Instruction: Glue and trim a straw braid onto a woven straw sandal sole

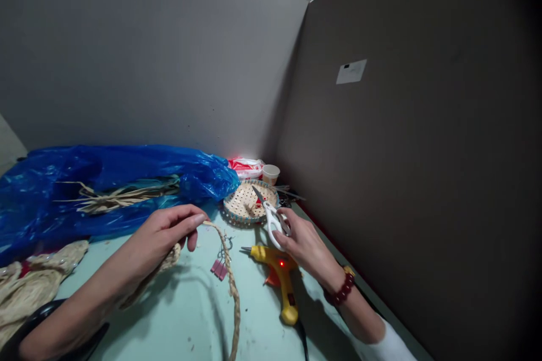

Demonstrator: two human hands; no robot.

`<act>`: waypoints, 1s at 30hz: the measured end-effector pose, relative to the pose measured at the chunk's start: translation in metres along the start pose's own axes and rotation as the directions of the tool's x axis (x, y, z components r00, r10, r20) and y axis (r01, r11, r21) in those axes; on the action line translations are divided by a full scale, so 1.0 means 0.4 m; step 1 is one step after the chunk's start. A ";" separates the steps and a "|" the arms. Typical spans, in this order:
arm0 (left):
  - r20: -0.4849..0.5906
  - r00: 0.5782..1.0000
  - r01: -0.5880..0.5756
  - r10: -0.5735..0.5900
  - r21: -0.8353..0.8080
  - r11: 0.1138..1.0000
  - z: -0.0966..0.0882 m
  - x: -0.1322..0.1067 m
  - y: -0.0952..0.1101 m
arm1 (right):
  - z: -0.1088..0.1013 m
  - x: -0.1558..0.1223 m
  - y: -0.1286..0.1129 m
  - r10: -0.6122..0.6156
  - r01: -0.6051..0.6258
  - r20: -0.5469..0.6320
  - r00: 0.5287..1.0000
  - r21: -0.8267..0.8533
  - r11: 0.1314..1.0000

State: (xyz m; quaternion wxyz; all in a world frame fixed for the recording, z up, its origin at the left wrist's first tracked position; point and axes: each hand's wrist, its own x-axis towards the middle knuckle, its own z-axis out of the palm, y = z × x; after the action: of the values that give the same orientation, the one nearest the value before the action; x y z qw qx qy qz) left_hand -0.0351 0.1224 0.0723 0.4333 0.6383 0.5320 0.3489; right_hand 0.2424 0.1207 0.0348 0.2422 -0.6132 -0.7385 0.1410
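Note:
Between the thumb and fingers of my left hand (171, 231) is the end of a braided straw cord (232, 285), which curves down toward the table's front edge. Part of a woven straw piece (169, 259) shows beneath that hand; whether it is gripped too is hidden. My right hand (302, 240) grips white-handled scissors (271, 220), their tips pointing up and left over a shallow woven basket (245, 203). Just below the scissors lies a yellow glue gun (277, 268) with a red light on. Pink binder clips (219, 269) rest beside the cord.
A blue plastic bag (122, 163) with loose straw strands (127, 194) spreads across the back left. Coiled straw pieces (38, 293) lie at the left. Behind the basket stand a paper cup (271, 174) and a red-and-white packet (245, 167). Grey partitions (169, 67) border the table.

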 end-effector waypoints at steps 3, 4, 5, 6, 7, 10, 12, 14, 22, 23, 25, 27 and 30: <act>0.012 0.999 -0.034 0.034 0.014 0.999 0.011 -0.006 0.000 | 0.019 0.040 -0.021 0.020 -0.019 0.011 1.000 -0.142 0.990; 0.021 0.999 -0.046 0.046 0.017 0.999 0.016 -0.009 0.001 | 0.030 0.058 -0.025 0.028 -0.027 0.007 1.000 -0.181 0.983; 0.030 0.998 -0.055 0.054 0.019 0.998 0.021 -0.012 0.002 | 0.041 0.077 -0.027 0.032 -0.032 -0.004 0.999 -0.211 0.977; 0.040 0.997 -0.060 0.059 0.020 0.998 0.026 -0.016 0.004 | 0.052 0.094 -0.029 0.030 -0.034 -0.021 0.999 -0.234 0.972; 0.049 0.997 -0.062 0.061 0.020 0.998 0.031 -0.020 0.006 | 0.061 0.107 -0.030 0.021 -0.031 -0.040 0.999 -0.247 0.969; 0.056 0.997 -0.051 0.051 0.011 0.999 0.046 -0.028 0.010 | 0.068 0.111 -0.042 -0.038 0.013 -0.109 0.993 -0.225 0.974; 0.049 0.998 -0.048 0.048 -0.004 0.999 0.055 -0.030 0.010 | 0.059 0.080 -0.062 -0.100 0.077 -0.146 0.984 -0.152 0.985; 0.043 0.997 -0.058 0.059 -0.031 0.998 0.066 -0.027 0.006 | 0.047 0.031 -0.093 -0.173 0.171 -0.150 0.973 -0.028 0.985; 0.150 0.987 -0.017 0.049 -0.208 0.978 0.117 -0.038 -0.016 | 0.065 -0.075 -0.164 -0.249 0.266 -0.096 0.964 0.446 0.855; 0.174 0.984 0.004 0.034 -0.215 0.977 0.116 -0.045 -0.020 | 0.070 -0.074 -0.156 -0.212 0.247 -0.127 0.969 0.465 0.850; 0.223 0.975 0.051 -0.002 -0.215 0.975 0.107 -0.061 -0.028 | 0.076 -0.071 -0.138 -0.141 0.210 -0.173 0.975 0.496 0.843; 0.254 0.966 0.093 -0.043 -0.187 0.978 0.095 -0.075 -0.037 | 0.079 -0.070 -0.121 -0.081 0.178 -0.204 0.976 0.519 0.836; 0.244 0.967 0.091 -0.073 -0.061 0.994 0.083 -0.088 -0.042 | 0.078 -0.070 -0.109 -0.042 0.147 -0.203 0.978 0.535 0.832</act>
State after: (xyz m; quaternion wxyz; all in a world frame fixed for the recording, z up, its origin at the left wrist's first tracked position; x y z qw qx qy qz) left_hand -0.0182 0.0828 0.0445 0.5315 0.6376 0.4883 0.2692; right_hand 0.1931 0.0870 0.0254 0.4804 -0.4915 -0.6716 0.2768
